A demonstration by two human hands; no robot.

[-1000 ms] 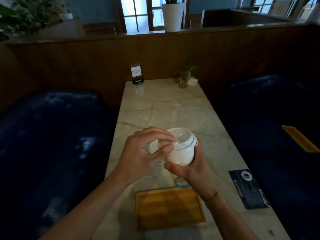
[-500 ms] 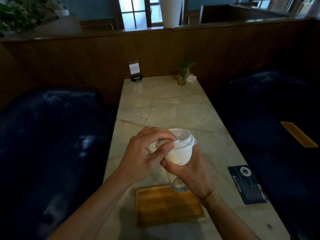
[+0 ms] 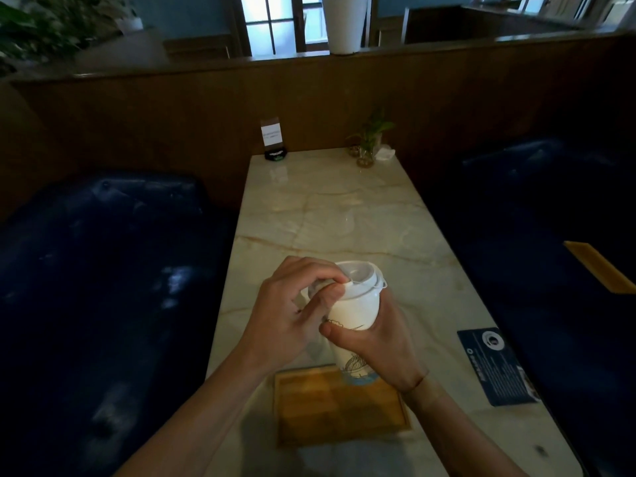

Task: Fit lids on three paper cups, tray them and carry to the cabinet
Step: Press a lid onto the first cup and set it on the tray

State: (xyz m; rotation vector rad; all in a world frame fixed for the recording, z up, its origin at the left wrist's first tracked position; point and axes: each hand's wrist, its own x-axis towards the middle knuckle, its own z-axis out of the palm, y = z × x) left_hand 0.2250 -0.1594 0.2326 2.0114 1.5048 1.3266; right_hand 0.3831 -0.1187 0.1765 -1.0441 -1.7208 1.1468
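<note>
Your right hand point(image 3: 377, 342) wraps the cup point(image 3: 354, 315), which is lifted above the tray point(image 3: 339, 407), thumb across its front. Your left hand point(image 3: 292, 311) pinches the lid point(image 3: 359, 280) edge with curled fingertips. The near rim looks unseated, though it's dim. Press around the rim under your fingertips until it snaps evenly.

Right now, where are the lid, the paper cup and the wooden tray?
lid point(image 3: 358, 278), head view, its white top.
paper cup point(image 3: 354, 313), head view, its side wall.
wooden tray point(image 3: 337, 407), head view, its bare floor.
</note>
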